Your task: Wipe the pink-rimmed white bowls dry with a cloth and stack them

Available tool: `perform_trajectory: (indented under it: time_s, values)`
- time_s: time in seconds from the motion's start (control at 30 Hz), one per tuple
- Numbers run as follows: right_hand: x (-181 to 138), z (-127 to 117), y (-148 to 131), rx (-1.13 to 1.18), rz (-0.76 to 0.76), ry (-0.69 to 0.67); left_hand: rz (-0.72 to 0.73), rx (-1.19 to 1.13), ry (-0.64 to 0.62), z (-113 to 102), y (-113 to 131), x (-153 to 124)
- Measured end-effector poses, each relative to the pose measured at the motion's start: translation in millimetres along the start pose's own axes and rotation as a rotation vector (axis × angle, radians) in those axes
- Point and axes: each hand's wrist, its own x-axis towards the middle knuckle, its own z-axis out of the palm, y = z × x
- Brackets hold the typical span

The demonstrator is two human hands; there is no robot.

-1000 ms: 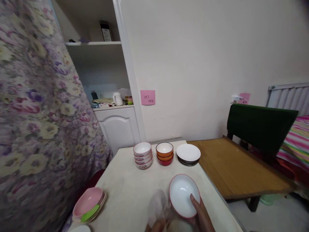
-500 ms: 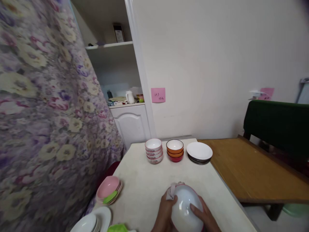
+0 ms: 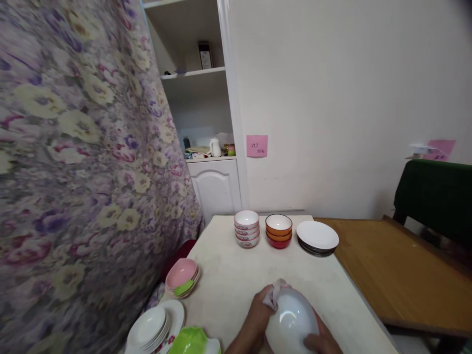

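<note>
A white bowl (image 3: 289, 322) with a reddish rim is tilted so that its glossy inside faces me, over the near part of the table. My left hand (image 3: 258, 314) is closed on a pale cloth (image 3: 273, 294), which is pressed over the bowl's upper left rim. On the lower right side my right hand (image 3: 322, 339) grips the bowl, its thumb inside and the other fingers mostly hidden behind it. To the left of my left hand lies a green leaf-shaped dish (image 3: 191, 341).
Along the table's (image 3: 221, 260) far side stand patterned bowls (image 3: 247, 231), orange and red bowls (image 3: 279, 232) and white-topped plates (image 3: 317, 236), all stacked. Pink bowls (image 3: 181, 273) and white dishes (image 3: 147, 327) line the left edge. A brown wooden surface (image 3: 398, 260) adjoins the right.
My view has turned a little to the left. My right thumb has moved from the bowl's inner middle toward its lower right edge. The cloth stays at the upper left rim.
</note>
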Motion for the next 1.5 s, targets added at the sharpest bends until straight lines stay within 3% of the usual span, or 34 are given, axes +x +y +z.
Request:
perform_trajectory:
  time_s: [0.1, 0.2, 0.27, 0.33, 0.47, 0.53, 0.67, 0.73, 0.83, 0.9, 1.0, 1.07, 1.13, 1.3, 1.37, 1.5]
  values:
    - [4.1, 5.0, -2.0, -0.026, -0.093, 0.106, 0.012, -0.035, 0.060, 2.6, -5.2, -2.7]
    - [8.5, 7.8, 5.5, -0.104, -0.177, 0.213, 0.025, -0.134, 0.323, 0.9, -30.4, -5.2]
    - [8.9, 7.0, 11.8, -0.157, -0.193, 0.213, 0.022, -0.191, 0.425, -1.9, -42.1, -6.1]
    - [7.6, 4.4, 14.6, -0.191, -0.209, 0.155, 0.018, -0.162, 0.359, -4.3, -41.0, -6.1]
    - [3.9, -1.6, 5.4, -0.268, -0.164, 0.031, 0.021, 0.044, 0.077, -5.1, -10.7, -2.2]
    - [3.4, -1.6, -1.8, -0.275, -0.139, -0.004, 0.008, 0.067, 0.019, -5.2, 0.1, 0.3]
    - [4.1, 6.8, -6.2, -0.209, -0.197, 0.105, -0.003, -0.006, 0.086, -9.4, -18.9, 2.0]
    - [2.8, 12.3, -3.6, -0.186, -0.211, 0.179, -0.002, -0.079, 0.237, -12.7, -40.4, 1.5]
    - [-3.8, 17.6, -3.6, -0.153, -0.205, 0.125, -0.004, -0.144, 0.416, -15.0, -56.3, 0.9]
    - [-10.1, 18.5, -10.0, -0.152, -0.191, 0.036, -0.002, -0.088, 0.305, -14.3, -46.2, 1.4]
    - [-17.0, 17.8, -23.7, -0.147, -0.107, -0.103, -0.045, 0.023, 0.019, -11.5, -14.3, 3.0]
    - [-17.1, 16.8, -28.7, -0.095, -0.057, -0.152, -0.085, 0.022, -0.055, -9.2, 0.1, 3.3]
    - [-13.9, 15.4, -27.7, -0.058, -0.059, -0.113, -0.095, -0.020, -0.021, -6.6, 0.2, 2.4]
    - [-8.1, 13.6, -15.0, -0.159, -0.045, 0.102, -0.111, -0.123, 0.197, -1.6, -30.4, 0.2]
    - [-11.6, 17.2, -15.0, -0.144, -0.017, 0.086, -0.148, -0.146, 0.172, -3.5, -33.3, 3.4]
    - [-23.9, 31.3, -28.1, 0.027, 0.113, -0.015, -0.255, -0.181, -0.008, -12.8, -17.0, 14.0]
